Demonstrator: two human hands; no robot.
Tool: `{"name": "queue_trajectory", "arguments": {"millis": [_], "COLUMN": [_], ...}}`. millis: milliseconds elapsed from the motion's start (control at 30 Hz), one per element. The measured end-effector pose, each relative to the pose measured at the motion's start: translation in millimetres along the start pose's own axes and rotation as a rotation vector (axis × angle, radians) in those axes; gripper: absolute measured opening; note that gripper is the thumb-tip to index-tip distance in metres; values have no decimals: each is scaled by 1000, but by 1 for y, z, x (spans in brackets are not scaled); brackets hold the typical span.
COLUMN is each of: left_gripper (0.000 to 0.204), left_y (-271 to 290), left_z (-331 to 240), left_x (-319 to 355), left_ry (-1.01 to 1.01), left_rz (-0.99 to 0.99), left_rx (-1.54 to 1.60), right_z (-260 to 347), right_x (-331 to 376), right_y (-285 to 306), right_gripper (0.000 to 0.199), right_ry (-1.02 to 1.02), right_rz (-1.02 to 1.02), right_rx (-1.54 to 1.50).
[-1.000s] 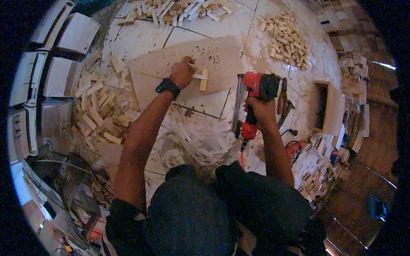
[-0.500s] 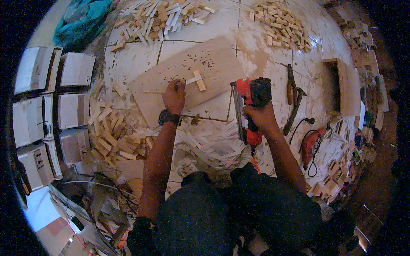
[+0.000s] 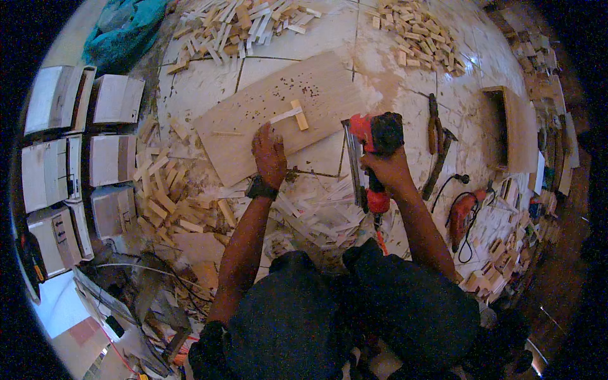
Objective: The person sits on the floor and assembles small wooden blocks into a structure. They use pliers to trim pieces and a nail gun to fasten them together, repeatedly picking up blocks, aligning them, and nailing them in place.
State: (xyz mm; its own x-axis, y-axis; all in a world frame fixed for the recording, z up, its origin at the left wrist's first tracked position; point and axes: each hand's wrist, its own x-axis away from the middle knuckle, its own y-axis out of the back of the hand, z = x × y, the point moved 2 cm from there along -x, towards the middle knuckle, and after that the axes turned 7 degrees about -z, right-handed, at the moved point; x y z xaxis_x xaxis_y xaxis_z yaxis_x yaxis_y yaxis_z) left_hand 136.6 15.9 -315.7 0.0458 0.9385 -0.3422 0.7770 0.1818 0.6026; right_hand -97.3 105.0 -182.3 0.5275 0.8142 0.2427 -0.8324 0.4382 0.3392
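Right hand (image 3: 389,171) grips red-and-black nail gun (image 3: 362,132). Left hand (image 3: 270,157), grasp undeterminable, is near the thin whitish wooden strip (image 3: 284,116) meeting a yellowish wooden block (image 3: 299,116) on brown wooden board (image 3: 235,152). Joint should sit square.

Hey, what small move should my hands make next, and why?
Probably steady the pale strip with your left hand: its far end reaches the wooden block on the board, your fingers are close to its other end, and your right hand holds the red nail gun alongside.

red-and-black nail gun (image 3: 381,133), tan board (image 3: 240,126)
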Motion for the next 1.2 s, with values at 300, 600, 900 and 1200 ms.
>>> {"name": "queue_trajectory", "arguments": {"millis": [300,600,900,1200], "left_gripper": [28,18,16,48], "left_y": [37,36,7,-12], "left_z": [27,14,-15,-4], "left_x": [23,11,-31,-36], "left_ry": [113,321,704,906], "left_rz": [154,63,405,176], "left_rx": [-387,143,362,531], "right_z": [1,-8,9,15], "right_x": [4,1,-1,-8], "right_y": [10,10,-8,-29], "right_gripper": [29,33,30,29], "right_ry": [-204,-190,-150,-37], "right_rz": [15,20,66,165], "right_rx": [80,68,53,154]}}
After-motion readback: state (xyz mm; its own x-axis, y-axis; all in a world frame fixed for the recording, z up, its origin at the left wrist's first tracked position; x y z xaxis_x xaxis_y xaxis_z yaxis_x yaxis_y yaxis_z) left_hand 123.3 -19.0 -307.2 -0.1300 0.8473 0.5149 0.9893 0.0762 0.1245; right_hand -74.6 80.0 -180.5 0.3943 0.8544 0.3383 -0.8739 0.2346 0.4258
